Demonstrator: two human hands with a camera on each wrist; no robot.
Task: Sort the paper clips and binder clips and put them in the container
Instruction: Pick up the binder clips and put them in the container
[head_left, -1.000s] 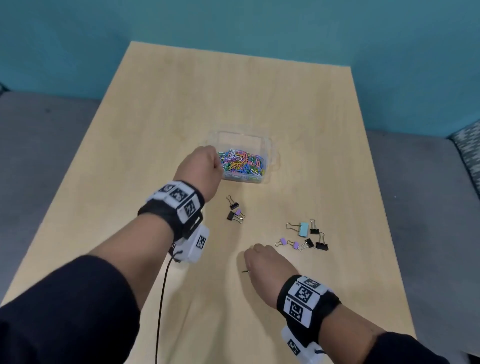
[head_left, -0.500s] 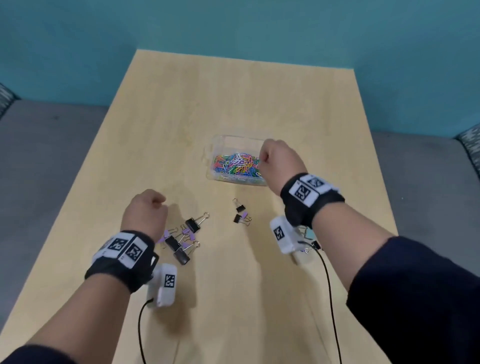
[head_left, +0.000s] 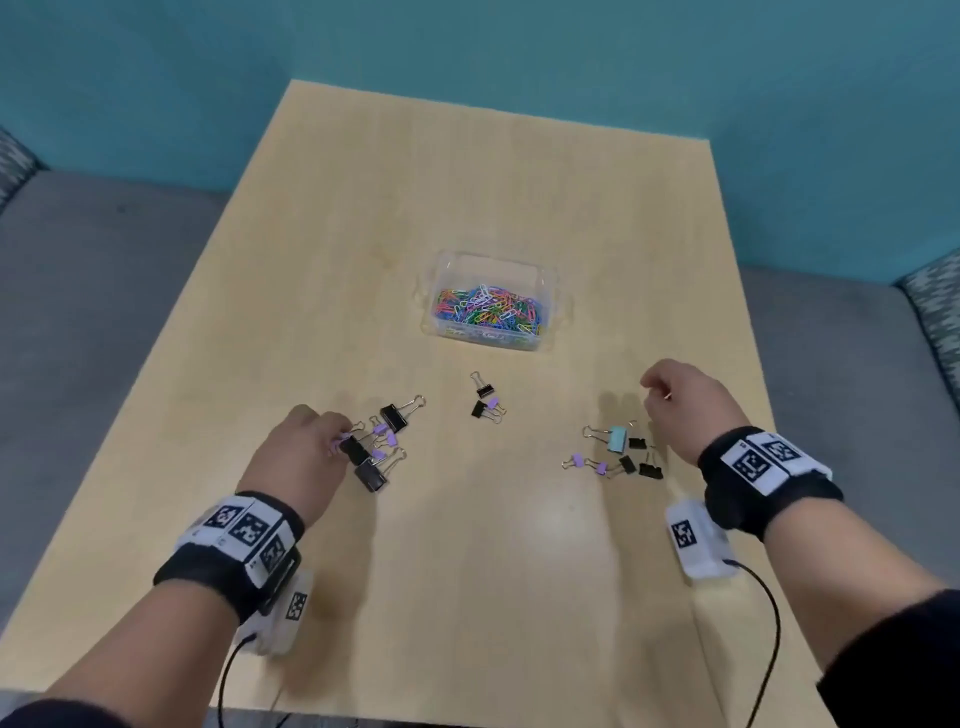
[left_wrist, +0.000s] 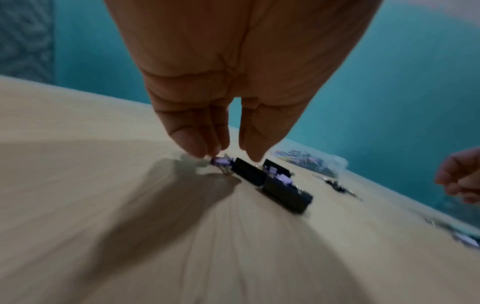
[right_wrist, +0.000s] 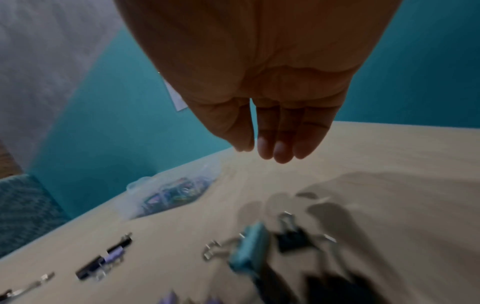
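Binder clips lie in three groups on the counter (head_left: 363, 234): a left group (head_left: 379, 441), a centre group (head_left: 485, 401) and a right group (head_left: 621, 451). Coloured paper clips (head_left: 488, 310) fill the clear container (head_left: 556, 291) behind them. The left hand (head_left: 298, 460) pinches a small purple binder clip (left_wrist: 221, 161) at the left group. The right hand (head_left: 685, 402) hovers above the right group, fingers loosely curled, holding nothing.
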